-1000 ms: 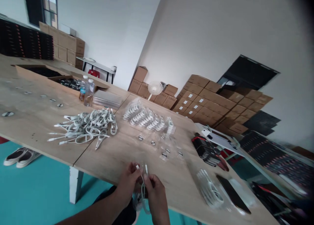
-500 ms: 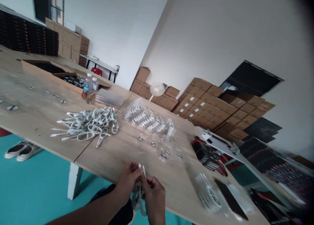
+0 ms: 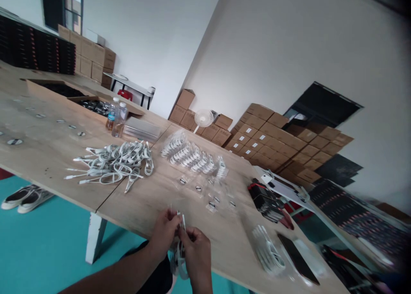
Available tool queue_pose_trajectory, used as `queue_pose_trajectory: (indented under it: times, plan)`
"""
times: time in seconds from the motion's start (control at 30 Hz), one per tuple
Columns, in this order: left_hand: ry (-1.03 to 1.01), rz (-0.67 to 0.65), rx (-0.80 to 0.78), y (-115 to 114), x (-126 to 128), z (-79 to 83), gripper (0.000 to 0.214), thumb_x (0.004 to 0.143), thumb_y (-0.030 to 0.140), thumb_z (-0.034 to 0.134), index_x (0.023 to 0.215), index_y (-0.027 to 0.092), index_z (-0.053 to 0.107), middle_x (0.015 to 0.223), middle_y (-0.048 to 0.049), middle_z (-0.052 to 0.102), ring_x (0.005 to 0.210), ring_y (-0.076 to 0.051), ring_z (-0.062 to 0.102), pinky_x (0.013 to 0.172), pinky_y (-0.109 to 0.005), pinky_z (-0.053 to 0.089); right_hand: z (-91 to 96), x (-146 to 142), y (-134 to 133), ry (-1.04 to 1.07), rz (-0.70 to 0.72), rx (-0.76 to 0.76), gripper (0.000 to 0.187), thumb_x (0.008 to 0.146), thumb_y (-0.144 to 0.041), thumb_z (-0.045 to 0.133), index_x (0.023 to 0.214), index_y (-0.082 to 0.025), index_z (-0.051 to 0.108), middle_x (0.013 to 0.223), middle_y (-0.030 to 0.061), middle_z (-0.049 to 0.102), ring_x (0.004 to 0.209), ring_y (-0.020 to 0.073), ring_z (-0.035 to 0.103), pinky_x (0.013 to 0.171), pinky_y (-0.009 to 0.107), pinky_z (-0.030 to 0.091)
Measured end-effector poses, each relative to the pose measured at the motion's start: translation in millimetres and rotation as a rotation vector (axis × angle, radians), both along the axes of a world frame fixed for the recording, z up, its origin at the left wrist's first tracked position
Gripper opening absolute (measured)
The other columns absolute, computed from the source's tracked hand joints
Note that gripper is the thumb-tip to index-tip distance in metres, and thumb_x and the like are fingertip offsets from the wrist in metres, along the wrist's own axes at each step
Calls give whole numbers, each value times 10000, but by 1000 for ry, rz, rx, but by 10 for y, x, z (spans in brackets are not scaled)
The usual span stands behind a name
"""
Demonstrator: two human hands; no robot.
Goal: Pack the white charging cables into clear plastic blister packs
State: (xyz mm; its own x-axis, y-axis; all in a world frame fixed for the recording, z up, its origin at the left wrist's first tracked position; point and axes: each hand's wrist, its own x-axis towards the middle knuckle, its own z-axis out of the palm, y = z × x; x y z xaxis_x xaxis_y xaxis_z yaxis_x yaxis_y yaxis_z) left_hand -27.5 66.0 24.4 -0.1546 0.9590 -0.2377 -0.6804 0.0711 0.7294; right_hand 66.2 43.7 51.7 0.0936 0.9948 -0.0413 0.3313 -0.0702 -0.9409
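Observation:
At the table's near edge, my left hand (image 3: 164,233) and my right hand (image 3: 197,253) come together, fingers pinched around one coiled white cable (image 3: 181,266). The cable's plug ends point up between my fingertips, and its loop hangs below, partly hidden by my right hand. Something clear like thin plastic shows about the cable, but I cannot make out its edges. Further left lies a tangled pile of white cables (image 3: 118,161). Beyond my hands are rows of bagged cables (image 3: 189,155) and several clear bags with round black-and-white labels (image 3: 212,205).
More bagged cables (image 3: 268,251) lie at the right beside a dark phone (image 3: 298,259). Black boxes (image 3: 265,200) stand near the table's right edge. Two bottles (image 3: 119,120) and a silvery stack (image 3: 141,129) sit behind the cable pile, near a shallow carton (image 3: 48,90).
Both hands, still pinching the cable, have shifted slightly left in view. The whole scene has drifted a little the same way, as the camera turned. Nothing has been let go.

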Motion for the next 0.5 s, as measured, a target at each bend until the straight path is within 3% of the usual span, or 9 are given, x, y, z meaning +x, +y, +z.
queue_pose_trajectory:
  times: [0.3,0.5]
  plan:
    - [41,31,-3,65,15,-33,196,614,276,702,598,210,519,547,50,512,524,-122,498,530,-240,399,27,18,15,-126,40,59,297,729,-452,641,656,-168,687,556,15,652,496,151,563,474,234,410]
    - [-46,-29,-52,102,-19,-1,225,611,254,696,602,221,474,519,73,494,471,-102,472,502,-222,363,-7,10,-10,-474,27,266,136,761,-269,587,721,-209,702,710,57,732,635,201,644,596,269,420]
